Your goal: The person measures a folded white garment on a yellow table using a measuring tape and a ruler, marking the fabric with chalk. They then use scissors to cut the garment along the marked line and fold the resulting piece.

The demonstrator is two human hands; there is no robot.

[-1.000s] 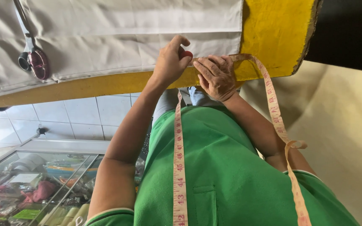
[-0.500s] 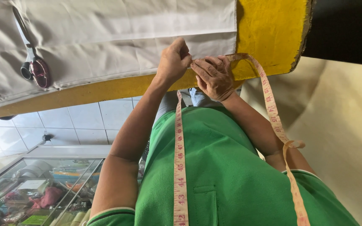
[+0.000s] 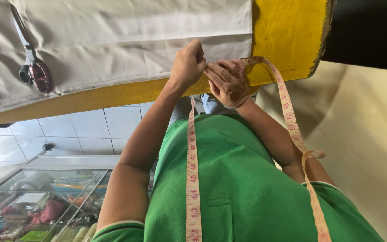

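Right now my left hand (image 3: 188,66) is curled into a loose fist, fingertips pinching the edge of the white cloth (image 3: 126,40) on the yellow table (image 3: 287,36). Touching it, my right hand (image 3: 228,83) presses bent fingers on the same edge. Scissors (image 3: 32,67) lie well apart on that cloth, and a measuring tape (image 3: 192,179) hangs over my green shirt (image 3: 247,188).
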